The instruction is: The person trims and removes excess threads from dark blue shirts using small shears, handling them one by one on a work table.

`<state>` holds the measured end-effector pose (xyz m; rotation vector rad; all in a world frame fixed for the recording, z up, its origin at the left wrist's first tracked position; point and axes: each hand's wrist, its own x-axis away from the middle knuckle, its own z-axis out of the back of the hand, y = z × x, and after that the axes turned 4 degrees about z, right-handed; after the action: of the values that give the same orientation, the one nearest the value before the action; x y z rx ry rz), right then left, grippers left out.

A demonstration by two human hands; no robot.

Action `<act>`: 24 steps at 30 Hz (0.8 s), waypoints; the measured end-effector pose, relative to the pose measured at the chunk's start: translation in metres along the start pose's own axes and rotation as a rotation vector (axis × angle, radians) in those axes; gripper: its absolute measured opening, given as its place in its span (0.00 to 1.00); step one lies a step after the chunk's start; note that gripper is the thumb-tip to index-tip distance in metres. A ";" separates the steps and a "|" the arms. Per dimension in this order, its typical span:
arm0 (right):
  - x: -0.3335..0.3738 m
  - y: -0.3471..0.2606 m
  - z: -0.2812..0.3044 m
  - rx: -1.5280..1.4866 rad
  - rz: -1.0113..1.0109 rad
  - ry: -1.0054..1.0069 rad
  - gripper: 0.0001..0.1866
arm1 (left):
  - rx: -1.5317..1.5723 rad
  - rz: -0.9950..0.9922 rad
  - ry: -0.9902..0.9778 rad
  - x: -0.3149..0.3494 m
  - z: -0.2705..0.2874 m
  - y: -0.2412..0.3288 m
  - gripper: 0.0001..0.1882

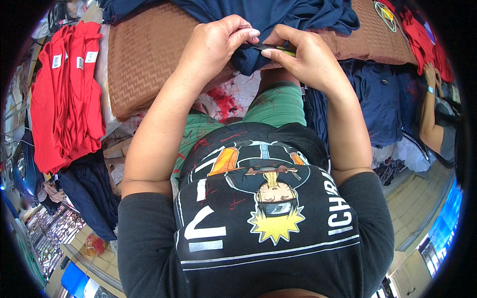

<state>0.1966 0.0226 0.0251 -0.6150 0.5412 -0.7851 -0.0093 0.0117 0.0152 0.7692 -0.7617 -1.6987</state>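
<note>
A navy blue garment (323,17) is spread over the brown cushioned surface, one part of it hanging over the near edge between my hands. My left hand (216,44) is closed, thumb against bent fingers, at the edge of this cloth. Close beside it, my right hand (310,57) grips small black and yellow thread snips (285,50), with the thumb along them. Their dark end points left, toward the cloth at my left fingertips. The fingers partly hide both the tool and the cloth edge.
Red garments with white tags (67,94) hang over the left side. Navy garments (372,104) are piled at the right, below the brown padded surface (144,54). Another person's arm (431,111) reaches toward red cloth (422,42) at far right. A looped cord (385,15) lies at the back.
</note>
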 end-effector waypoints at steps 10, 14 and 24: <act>0.000 -0.004 0.006 0.048 -0.040 0.002 0.11 | 0.344 -0.113 -0.365 0.023 0.058 0.028 0.15; 0.001 0.006 0.009 -0.124 -0.094 0.091 0.14 | -0.182 0.064 -0.177 0.035 0.054 0.028 0.17; 0.002 0.028 -0.015 -0.185 -0.172 0.120 0.15 | -0.390 0.123 -0.422 0.066 0.044 0.011 0.10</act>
<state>0.2017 0.0323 -0.0049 -0.7962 0.6824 -0.9455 -0.0528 -0.0499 0.0422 0.0916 -0.7097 -1.8424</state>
